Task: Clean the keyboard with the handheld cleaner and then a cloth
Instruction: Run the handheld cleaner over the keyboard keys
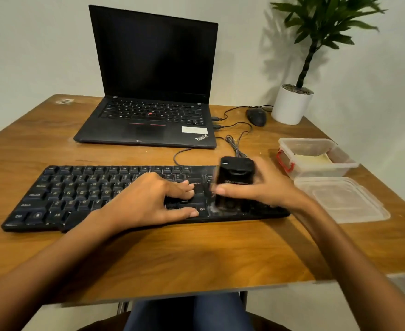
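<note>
A black full-size keyboard point(77, 194) lies across the wooden table point(196, 254) in front of me. My right hand point(268, 187) grips a black handheld cleaner point(236, 180), which stands upright on the keyboard's right end, its lower part blurred. My left hand point(153, 199) rests flat on the keys right of the middle, fingers spread and touching them, thumb along the front edge. A pale yellow cloth point(313, 159) lies folded inside a clear plastic box point(292, 144) at the right.
An open black laptop point(149, 115) stands behind the keyboard. A wired mouse point(256, 117) and its cables lie to the laptop's right. A potted plant point(292, 106) stands at the back right corner. The box's clear lid point(344, 199) lies near the right table edge.
</note>
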Motion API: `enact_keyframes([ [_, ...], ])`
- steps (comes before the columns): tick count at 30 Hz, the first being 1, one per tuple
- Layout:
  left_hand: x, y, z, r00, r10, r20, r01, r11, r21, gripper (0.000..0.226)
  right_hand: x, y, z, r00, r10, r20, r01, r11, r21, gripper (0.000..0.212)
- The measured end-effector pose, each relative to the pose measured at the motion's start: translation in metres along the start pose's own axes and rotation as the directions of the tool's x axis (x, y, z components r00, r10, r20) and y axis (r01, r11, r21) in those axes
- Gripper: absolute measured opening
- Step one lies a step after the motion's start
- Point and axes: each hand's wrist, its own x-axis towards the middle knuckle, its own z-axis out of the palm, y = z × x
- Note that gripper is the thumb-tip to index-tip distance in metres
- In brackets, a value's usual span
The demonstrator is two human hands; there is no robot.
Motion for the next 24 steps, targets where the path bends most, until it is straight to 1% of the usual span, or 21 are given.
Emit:
enact_keyframes([
  [2, 0.0, -0.001, 0.0, 1.0, 0.0, -0.005, 0.0, 1.0, -0.008, 0.064, -0.011, 0.014, -0.022, 0.995, 0.072, -0.067, -0.071, 0.997, 0.018, 0.059],
  [3, 0.0, -0.001, 0.001, 1.0, 0.002, -0.004, -0.002, 1.0, -0.012, 0.064, -0.016, 0.018, -0.034, 0.993, 0.075, -0.094, -0.074, 0.997, 0.016, 0.059],
  [5, 0.001, -0.001, 0.001, 1.0, 0.004, -0.004, -0.004, 1.0, -0.017, 0.065, -0.019, 0.018, -0.047, 0.991, 0.046, -0.127, -0.045, 0.999, 0.012, 0.051],
  [6, 0.001, -0.001, 0.001, 1.0, 0.005, -0.003, -0.005, 1.0, -0.016, 0.066, -0.017, 0.015, -0.045, 0.991, 0.033, -0.13, -0.029, 0.999, 0.03, 0.049],
  [7, 0.001, -0.001, 0.001, 1.0, 0.005, 0.001, -0.005, 1.0, -0.016, 0.066, -0.012, 0.014, -0.04, 0.993, 0.034, -0.117, -0.028, 0.998, 0.052, 0.052],
  [8, 0.001, -0.001, 0.001, 1.0, 0.002, 0.007, -0.002, 1.0, -0.018, 0.067, -0.006, 0.012, -0.033, 0.996, 0.039, -0.079, -0.035, 0.998, 0.056, 0.054],
  [9, 0.002, -0.001, 0.001, 1.0, 0.0, 0.013, 0.0, 1.0, -0.017, 0.067, 0.001, 0.011, -0.023, 0.998, 0.041, -0.047, -0.04, 0.999, 0.034, 0.052],
  [10, 0.001, -0.001, 0.001, 1.0, -0.001, 0.017, 0.001, 1.0, -0.015, 0.067, 0.009, 0.008, -0.015, 0.999, 0.034, -0.042, -0.034, 0.999, 0.014, 0.045],
  [11, 0.002, -0.001, 0.001, 1.0, -0.002, 0.02, 0.002, 1.0, -0.011, 0.067, 0.016, 0.007, -0.01, 0.996, 0.017, -0.088, -0.016, 1.0, 0.007, 0.039],
  [12, 0.002, -0.001, 0.001, 1.0, -0.003, 0.022, 0.003, 1.0, -0.008, 0.067, 0.022, 0.007, -0.01, 0.985, -0.007, -0.175, 0.005, 1.0, -0.01, 0.036],
  [13, 0.001, -0.002, 0.001, 1.0, -0.006, 0.028, 0.006, 1.0, -0.009, 0.067, 0.026, 0.006, -0.009, 0.968, -0.035, -0.249, 0.033, 0.999, -0.014, 0.038],
  [14, 0.002, -0.003, 0.001, 0.999, -0.009, 0.035, 0.009, 1.0, -0.011, 0.068, 0.027, 0.005, -0.01, 0.961, -0.053, -0.272, 0.052, 0.999, -0.012, 0.041],
  [15, 0.002, -0.004, 0.001, 0.999, -0.01, 0.04, 0.01, 1.0, -0.011, 0.068, 0.028, 0.004, -0.009, 0.97, -0.059, -0.234, 0.062, 0.998, 0.006, 0.043],
  [17, 0.002, -0.004, 0.001, 0.999, -0.009, 0.049, 0.009, 1.0, -0.003, 0.068, 0.028, 0.002, -0.004, 0.994, -0.026, -0.105, 0.029, 0.999, 0.023, 0.036],
  [18, 0.002, -0.004, 0.001, 0.999, -0.005, 0.051, 0.005, 1.0, 0.001, 0.068, 0.028, 0.001, -0.002, 0.994, -0.022, -0.107, 0.024, 1.0, 0.016, 0.029],
  [19, 0.002, -0.004, 0.001, 0.999, -0.001, 0.051, 0.001, 1.0, 0.004, 0.068, 0.029, 0.001, -0.003, 0.989, -0.034, -0.147, 0.036, 0.999, 0.008, 0.024],
  [20, 0.002, -0.004, 0.001, 0.999, 0.0, 0.051, -0.001, 1.0, 0.005, 0.067, 0.03, 0.0, -0.003, 0.982, -0.061, -0.179, 0.061, 0.998, -0.007, 0.022],
  [21, 0.002, -0.003, 0.001, 0.999, 0.001, 0.052, -0.002, 1.0, 0.005, 0.067, 0.03, -0.001, -0.002, 0.981, -0.08, -0.177, 0.081, 0.997, -0.003, 0.025],
  [23, 0.002, -0.003, 0.0, 0.999, 0.003, 0.05, -0.003, 1.0, 0.012, 0.066, 0.03, -0.004, 0.002, 0.993, -0.065, -0.095, 0.068, 0.997, 0.028, 0.031],
  [24, 0.002, -0.003, 0.0, 0.999, 0.004, 0.049, -0.005, 1.0, 0.016, 0.066, 0.03, -0.007, 0.002, 0.997, -0.044, -0.058, 0.045, 0.999, 0.014, 0.027],
])
